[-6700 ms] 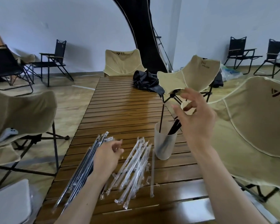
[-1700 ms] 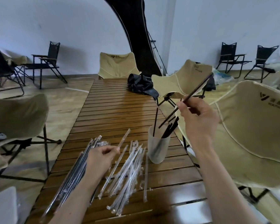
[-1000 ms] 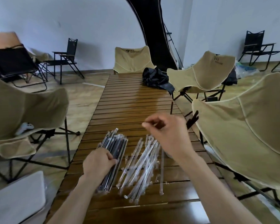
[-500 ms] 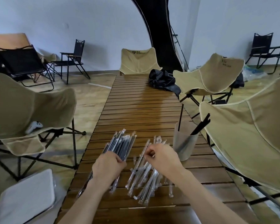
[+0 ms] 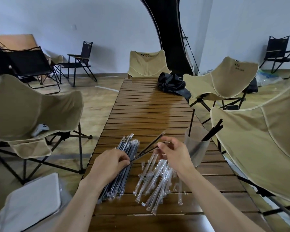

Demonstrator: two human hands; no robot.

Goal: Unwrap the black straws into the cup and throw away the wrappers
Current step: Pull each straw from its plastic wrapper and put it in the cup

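A bundle of wrapped black straws (image 5: 124, 166) lies on the slatted wooden table (image 5: 149, 113), under my left hand (image 5: 110, 163). That hand pinches the near end of a wrapped straw (image 5: 147, 147) lifted off the bundle. My right hand (image 5: 173, 152) pinches the same straw further along, near its far end. A second dark line runs beside it; I cannot tell whether it is another straw. Empty clear wrappers (image 5: 157, 180) lie heaped below my right hand. A frosted cup (image 5: 197, 149) at the right table edge holds several bare black straws.
A crumpled black bag (image 5: 172, 84) sits at the table's far end. Beige folding chairs (image 5: 258, 148) crowd the right side, another (image 5: 32, 111) on the left carries a white controller (image 5: 40, 128). A white flat object (image 5: 32, 206) lies at lower left.
My right hand came back from the cup to the table after dropping a straw in. Both hands have now lifted a wrapped straw off the bundle.
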